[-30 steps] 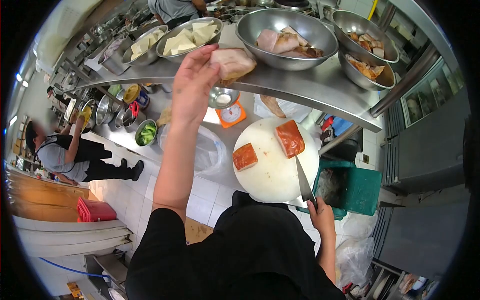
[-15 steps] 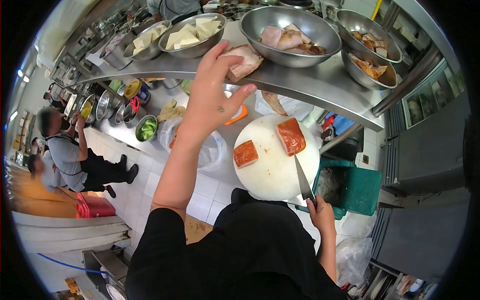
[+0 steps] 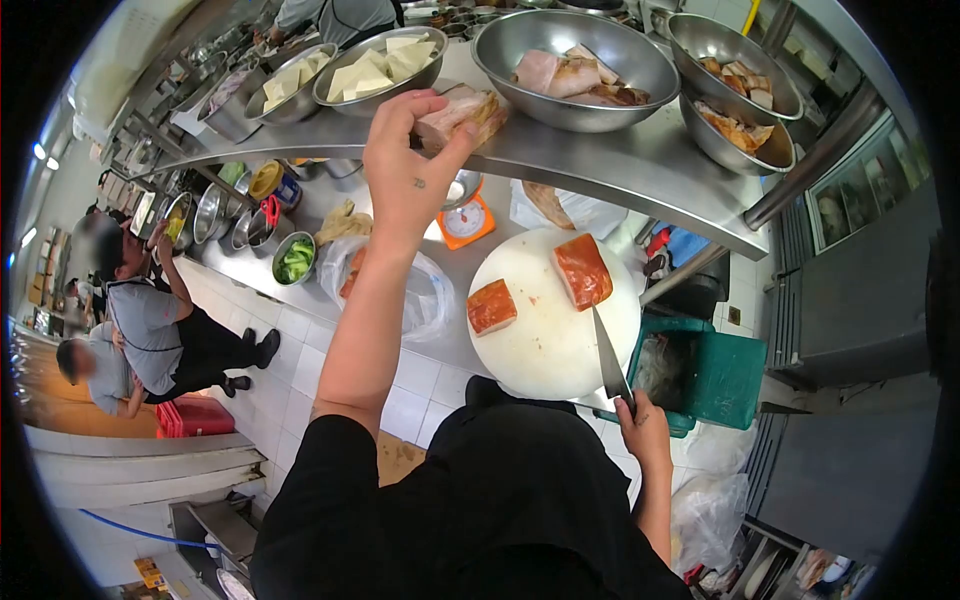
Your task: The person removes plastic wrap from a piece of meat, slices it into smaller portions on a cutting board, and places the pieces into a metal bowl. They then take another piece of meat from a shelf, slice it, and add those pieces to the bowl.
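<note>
My left hand (image 3: 408, 170) is raised to the steel shelf, thumb and fingers closed around a pale chunk of cooked pork (image 3: 480, 114). Part of the chunk is hidden behind the fingers. In my right hand (image 3: 645, 428) is the handle of a kitchen knife (image 3: 608, 352), its blade pointing up over the right side of the round white cutting board (image 3: 535, 375). Two pork blocks with reddish-brown skin lie on the board: a smaller block (image 3: 491, 307) at left and a larger block (image 3: 581, 271) at upper right, near the knife tip.
On the shelf (image 3: 620, 165) stand a large steel bowl (image 3: 560, 118) of meat, bowls of white blocks and two stacked bowls of cut meat. Below are an orange scale (image 3: 467, 222), a plastic bag (image 3: 425, 300) and a green bin (image 3: 728, 380). Co-workers stand at left.
My left hand has moved slightly left and closed on the pork chunk, which has turned and shifted left. The knife and the pork on the board look the same.
</note>
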Available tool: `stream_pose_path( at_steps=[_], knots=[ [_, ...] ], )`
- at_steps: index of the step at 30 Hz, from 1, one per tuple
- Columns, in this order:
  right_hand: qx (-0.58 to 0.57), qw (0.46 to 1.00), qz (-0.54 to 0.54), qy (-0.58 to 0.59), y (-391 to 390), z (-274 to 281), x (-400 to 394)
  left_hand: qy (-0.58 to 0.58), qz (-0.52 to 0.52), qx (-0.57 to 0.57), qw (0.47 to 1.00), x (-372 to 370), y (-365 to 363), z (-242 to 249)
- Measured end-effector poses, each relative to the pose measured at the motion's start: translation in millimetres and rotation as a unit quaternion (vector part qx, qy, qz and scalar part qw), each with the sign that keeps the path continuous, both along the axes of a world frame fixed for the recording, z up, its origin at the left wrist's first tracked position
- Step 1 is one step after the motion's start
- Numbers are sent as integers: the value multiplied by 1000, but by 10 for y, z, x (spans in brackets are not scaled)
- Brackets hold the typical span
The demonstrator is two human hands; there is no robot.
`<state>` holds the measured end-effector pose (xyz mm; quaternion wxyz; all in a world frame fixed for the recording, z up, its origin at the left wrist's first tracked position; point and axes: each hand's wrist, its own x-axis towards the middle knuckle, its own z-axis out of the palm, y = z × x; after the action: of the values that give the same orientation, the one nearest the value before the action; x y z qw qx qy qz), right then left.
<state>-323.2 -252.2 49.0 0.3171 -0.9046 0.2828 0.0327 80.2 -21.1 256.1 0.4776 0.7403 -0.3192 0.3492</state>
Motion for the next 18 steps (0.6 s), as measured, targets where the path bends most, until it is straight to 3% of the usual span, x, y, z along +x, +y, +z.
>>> stream_pose_path(
  at_steps=[8, 11, 13, 16, 18],
  knots=[
    [-3, 1000, 7, -2, -3, 27, 28, 6, -9, -9, 1000, -65, 24, -52],
    [-8, 1000, 10, -8, 2, 35, 35, 59, -26, -20, 998, -151, 60, -42],
    [-11, 1000, 12, -8, 14, 73, 31, -69, 7, -10, 998, -270, 130, -56],
    [-28, 999, 20, -22, 78, 128, 41, -35, -13, 13, 999, -562, 401, -521],
    [-35, 997, 20, -73, 120, 135, 53, 42, -29, 101, 994, -732, 510, -1089]
  ],
)
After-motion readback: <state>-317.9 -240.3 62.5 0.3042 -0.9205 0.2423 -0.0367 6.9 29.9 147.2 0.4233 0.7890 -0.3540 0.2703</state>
